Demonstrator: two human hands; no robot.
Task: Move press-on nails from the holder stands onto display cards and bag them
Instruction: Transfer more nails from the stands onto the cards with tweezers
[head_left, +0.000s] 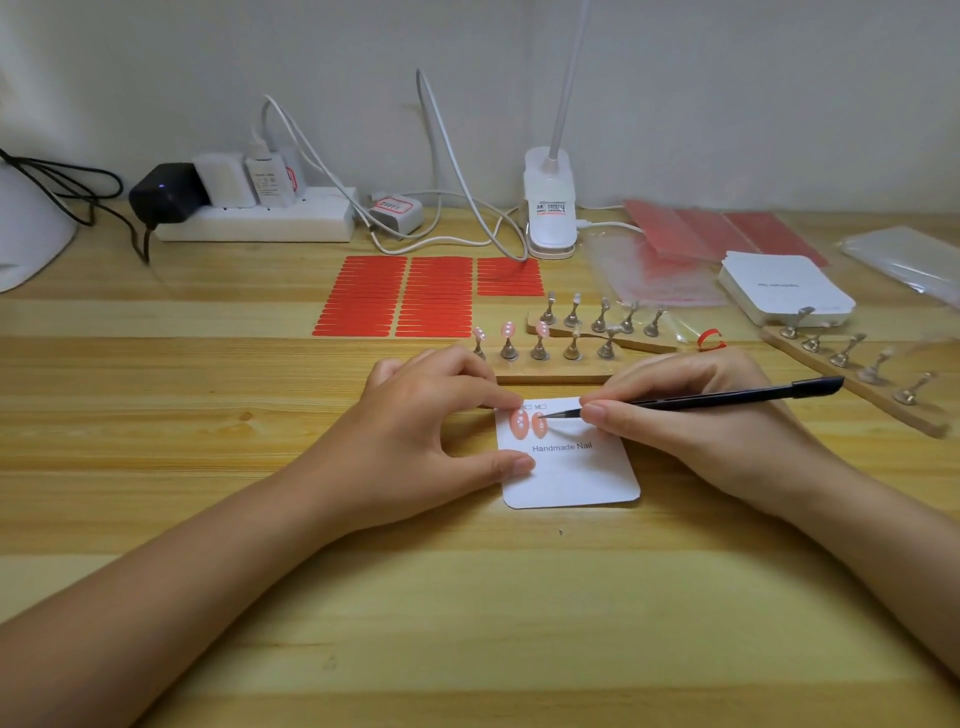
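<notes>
A white display card (571, 470) printed "Handmade Nail" lies on the wooden desk with two pink press-on nails (529, 424) stuck near its top left. My left hand (431, 415) pins the card's left edge with forefinger and thumb. My right hand (691, 410) grips black tweezers (701, 399) whose tip touches the second nail. Just behind, a wooden holder stand (550, 370) carries three pink nails (508, 329) on its left metal pegs; its other pegs look bare.
A second peg stand (602, 325) sits behind the first and a third (857, 374) runs diagonally at right. Red adhesive strip sheets (400, 296) lie mid-desk. A stack of blank cards (784, 288), clear bags (654, 270), a clip lamp (550, 208) and a power strip (254, 218) line the back.
</notes>
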